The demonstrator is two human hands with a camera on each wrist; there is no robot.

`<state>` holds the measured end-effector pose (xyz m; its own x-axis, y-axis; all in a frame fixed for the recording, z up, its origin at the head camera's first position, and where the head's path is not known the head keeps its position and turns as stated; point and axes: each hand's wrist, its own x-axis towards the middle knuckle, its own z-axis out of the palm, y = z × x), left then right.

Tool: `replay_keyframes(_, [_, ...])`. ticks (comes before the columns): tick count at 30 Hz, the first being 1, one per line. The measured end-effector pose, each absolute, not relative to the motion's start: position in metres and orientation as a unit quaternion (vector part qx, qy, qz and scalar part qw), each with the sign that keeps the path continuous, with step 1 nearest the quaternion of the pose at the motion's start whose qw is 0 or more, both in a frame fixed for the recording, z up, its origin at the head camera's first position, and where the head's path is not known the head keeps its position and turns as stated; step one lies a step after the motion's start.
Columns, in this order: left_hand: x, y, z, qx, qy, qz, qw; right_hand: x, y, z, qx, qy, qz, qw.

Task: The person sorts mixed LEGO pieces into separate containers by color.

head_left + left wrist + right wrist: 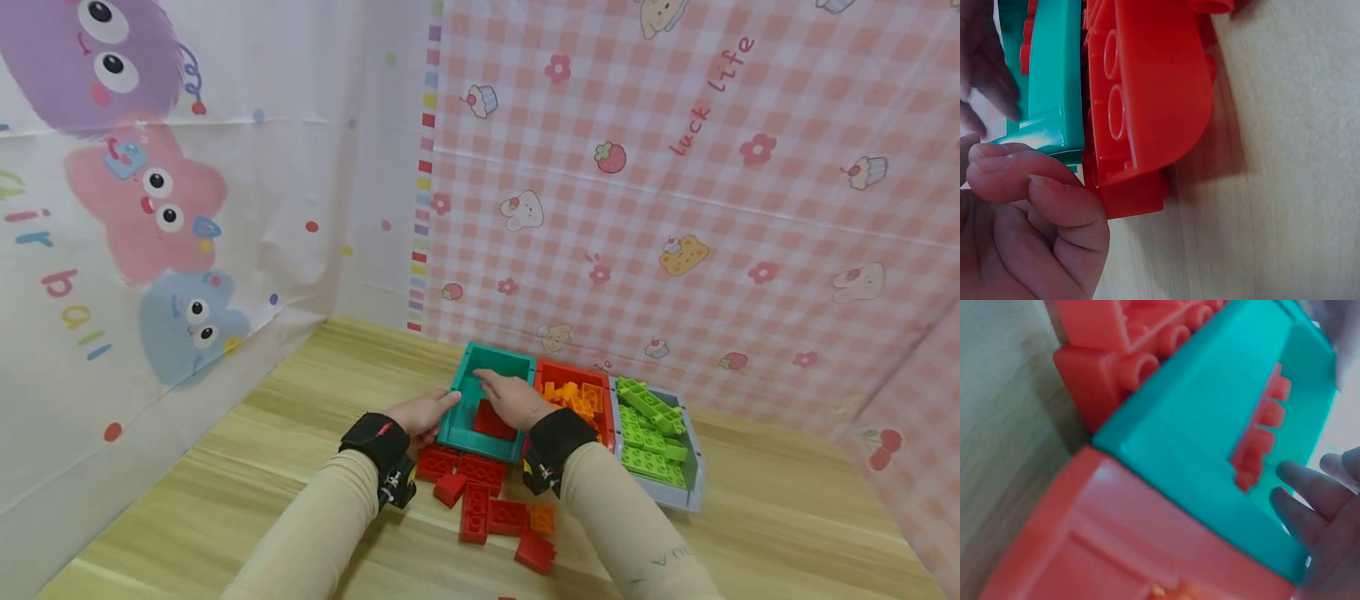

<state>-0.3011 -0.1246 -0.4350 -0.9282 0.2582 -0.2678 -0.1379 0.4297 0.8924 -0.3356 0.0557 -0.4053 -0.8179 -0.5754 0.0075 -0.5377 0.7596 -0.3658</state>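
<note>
A teal bin [498, 360] has a red block [491, 419] inside it. My left hand [422, 412] is at the bin's left side, thumb over the rim and curled fingers against the outer wall. In the left wrist view, the left hand's fingers [1066, 206] bend at the bin's corner. My right hand [517, 400] reaches over the bin with its fingers extended, holding nothing that I can see. The right wrist view shows its fingers [1310, 500] beside the studded red block [1260, 440] in the bin.
Several loose red blocks [474, 512] and an orange block [542, 519] lie in front of the teal bin. Right of it stand a red bin [573, 369] with orange blocks and a grey bin [675, 496] with lime-green blocks. A checked cloth [675, 317] hangs behind.
</note>
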Motion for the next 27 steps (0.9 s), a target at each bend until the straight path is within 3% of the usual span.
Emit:
replay_keyframes(4, [-0.3,-0.124,-0.434,0.041,0.824,0.534,0.184,-0.327,0.071,-0.401,-0.303,0.93,-0.205,0.038])
replay_keyframes(10, [-0.3,-0.125,-0.435,0.041,0.821,0.538,0.183,-0.293,0.093,-0.407,-0.388,0.902,-0.189,-0.023])
replay_keyframes(17, [-0.3,-0.126,-0.43,0.04,0.825,0.531,0.189,-0.247,0.112,-0.42,-0.447,0.889,-0.096,0.022])
replay_keyframes(27, [-0.298,-0.123,-0.434,0.041,0.815,0.549,0.182,-0.23,0.118,-0.442,-0.443,0.896,-0.013,0.032])
